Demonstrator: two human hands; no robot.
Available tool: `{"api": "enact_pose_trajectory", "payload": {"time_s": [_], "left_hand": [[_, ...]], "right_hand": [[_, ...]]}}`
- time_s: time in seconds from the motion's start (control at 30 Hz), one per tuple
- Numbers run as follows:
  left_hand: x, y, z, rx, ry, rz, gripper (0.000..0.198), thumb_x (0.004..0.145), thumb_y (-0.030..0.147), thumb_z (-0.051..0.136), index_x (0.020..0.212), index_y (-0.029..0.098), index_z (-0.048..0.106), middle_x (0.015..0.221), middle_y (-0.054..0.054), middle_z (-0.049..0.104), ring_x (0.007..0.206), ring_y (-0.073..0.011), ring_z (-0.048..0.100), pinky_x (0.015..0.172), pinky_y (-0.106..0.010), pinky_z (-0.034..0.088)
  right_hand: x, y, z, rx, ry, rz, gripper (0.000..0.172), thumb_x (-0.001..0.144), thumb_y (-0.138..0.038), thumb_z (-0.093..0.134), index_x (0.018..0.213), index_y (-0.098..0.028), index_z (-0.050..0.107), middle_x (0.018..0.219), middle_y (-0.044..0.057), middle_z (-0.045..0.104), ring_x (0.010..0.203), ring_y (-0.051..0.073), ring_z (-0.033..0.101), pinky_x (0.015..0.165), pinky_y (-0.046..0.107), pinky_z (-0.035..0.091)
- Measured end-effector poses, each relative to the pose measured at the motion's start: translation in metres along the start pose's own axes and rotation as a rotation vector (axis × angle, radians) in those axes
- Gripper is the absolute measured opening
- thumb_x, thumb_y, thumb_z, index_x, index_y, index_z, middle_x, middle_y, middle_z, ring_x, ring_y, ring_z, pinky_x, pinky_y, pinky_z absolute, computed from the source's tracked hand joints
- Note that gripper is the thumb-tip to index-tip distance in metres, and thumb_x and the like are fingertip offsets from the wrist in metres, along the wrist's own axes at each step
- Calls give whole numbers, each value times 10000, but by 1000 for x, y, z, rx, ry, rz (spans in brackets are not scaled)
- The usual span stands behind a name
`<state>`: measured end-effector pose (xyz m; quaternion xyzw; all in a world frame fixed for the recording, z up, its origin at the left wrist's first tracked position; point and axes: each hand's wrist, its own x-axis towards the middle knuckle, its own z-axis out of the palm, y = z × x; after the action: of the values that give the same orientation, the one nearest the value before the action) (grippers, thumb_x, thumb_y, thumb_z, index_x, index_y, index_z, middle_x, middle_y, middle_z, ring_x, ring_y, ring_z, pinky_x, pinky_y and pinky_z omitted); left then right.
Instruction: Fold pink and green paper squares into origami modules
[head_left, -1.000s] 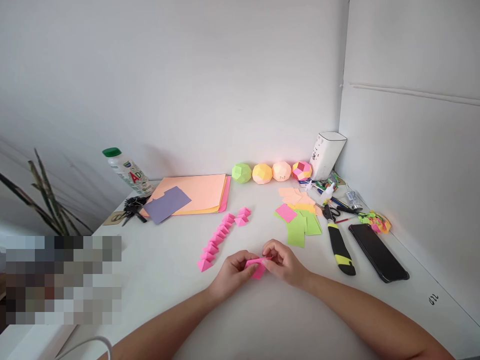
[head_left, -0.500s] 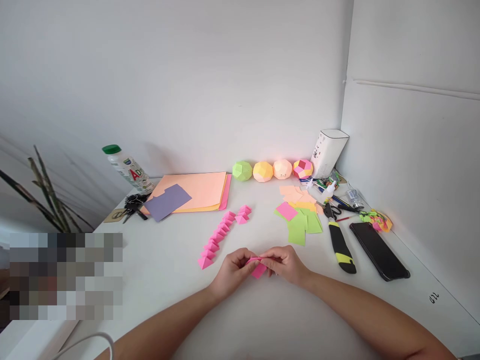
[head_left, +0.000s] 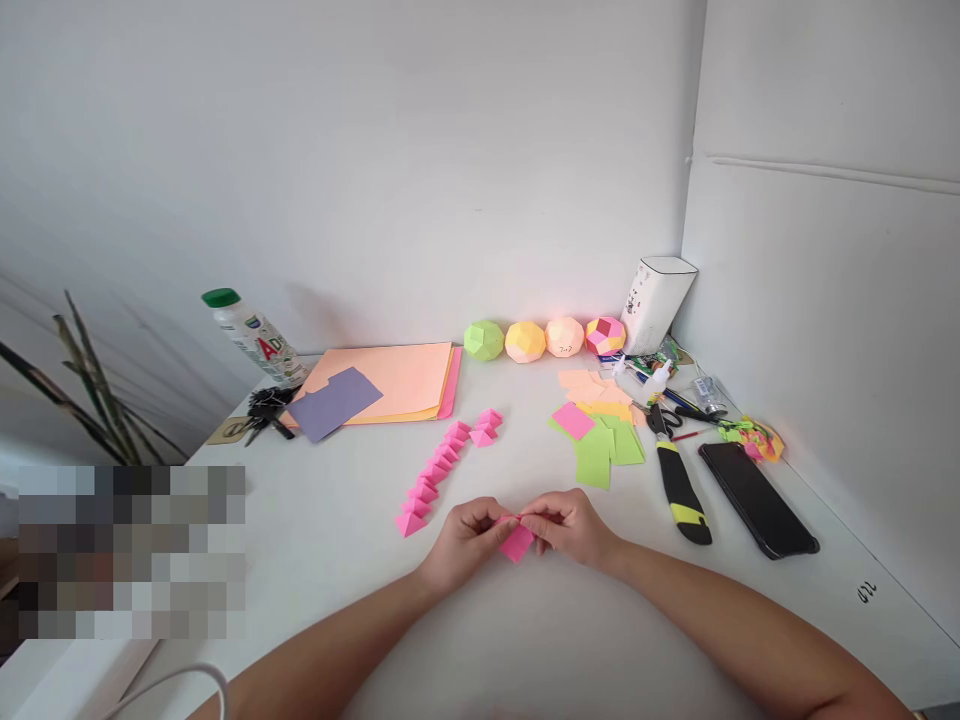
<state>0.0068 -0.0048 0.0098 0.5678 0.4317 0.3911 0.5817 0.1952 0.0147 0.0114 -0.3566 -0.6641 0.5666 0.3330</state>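
A small piece of pink paper is pinched between my two hands at the front middle of the table. My left hand grips its upper left edge with thumb and fingers. At the upper right, my right hand pinches the same piece, the two thumbs nearly touching. The lower part of the paper hangs in view; its top is partly hidden by my fingers. Left of my hands runs a slanting row of folded pink paper pieces, with two or three more set apart near its far end.
Pink, green, yellow and peach paper squares lie to the right, beside a utility knife and a black phone. Faceted paper balls line the wall. Large paper sheets and a bottle stand back left.
The pink paper has tilted so that more of its flat face shows below my thumbs. Both hands stay in nearly the same place and keep their pinch.
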Motion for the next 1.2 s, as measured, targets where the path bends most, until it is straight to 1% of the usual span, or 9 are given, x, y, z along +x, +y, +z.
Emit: {"api": "enact_pose_trajectory", "payload": {"time_s": [0.13,0.37,0.6,0.7,0.83,0.93,1.03,1.1,1.2], "left_hand": [[0,1,0,-20,-9,-5,247,800,356,604,655,155,602,578,16,557,552,-109,502,527,-223,387],[0,4,4,34,31,28,187,796,332,586,708,168,565,695,4,535,611,-117,498,560,-233,405],[-2,9,8,167,35,-27,152,774,274,558,670,164,538,600,13,516,558,-115,452,520,-228,354],[-2,8,6,112,66,-49,132,744,249,571,650,165,530,597,23,505,552,-107,445,516,-221,353],[-2,7,3,-40,137,-97,157,730,274,587,635,171,516,565,48,462,512,-92,427,485,-205,350],[-2,8,2,-115,171,-91,151,743,294,595,677,178,524,608,45,500,534,-95,463,509,-209,388],[-1,8,4,-94,90,-75,150,766,320,594,753,176,558,688,13,580,608,-120,533,571,-233,427],[-1,5,5,-29,16,-57,182,792,334,570,728,163,567,664,-4,598,611,-132,549,573,-242,427],[0,0,7,52,28,-25,196,800,322,558,692,158,558,618,-7,596,576,-133,542,537,-237,412]], "right_hand": [[0,0,0,-1,-8,0,204,834,-318,581,802,-153,697,579,-1,593,476,102,555,451,205,424],[1,4,0,4,-28,36,239,814,-368,599,803,-142,674,615,10,618,484,110,580,468,219,471],[1,6,2,-2,-22,101,248,777,-407,630,771,-160,610,553,-11,602,486,138,598,478,248,478],[1,5,1,18,-31,117,239,784,-397,624,759,-160,601,550,-13,602,475,133,593,468,241,461],[2,3,-3,56,-6,123,230,795,-381,617,762,-156,581,557,-15,607,465,121,582,432,212,403],[3,3,-4,81,12,139,218,798,-367,615,772,-156,570,567,-15,612,465,116,582,421,200,374],[3,3,-3,85,8,139,204,797,-353,612,769,-156,570,561,-16,611,469,119,583,442,211,407],[2,4,0,67,-3,126,180,795,-331,606,773,-155,581,576,-10,615,488,126,593,467,226,441],[2,6,4,14,2,94,115,786,-272,586,765,-159,589,592,-10,608,514,132,598,480,232,459]]}}
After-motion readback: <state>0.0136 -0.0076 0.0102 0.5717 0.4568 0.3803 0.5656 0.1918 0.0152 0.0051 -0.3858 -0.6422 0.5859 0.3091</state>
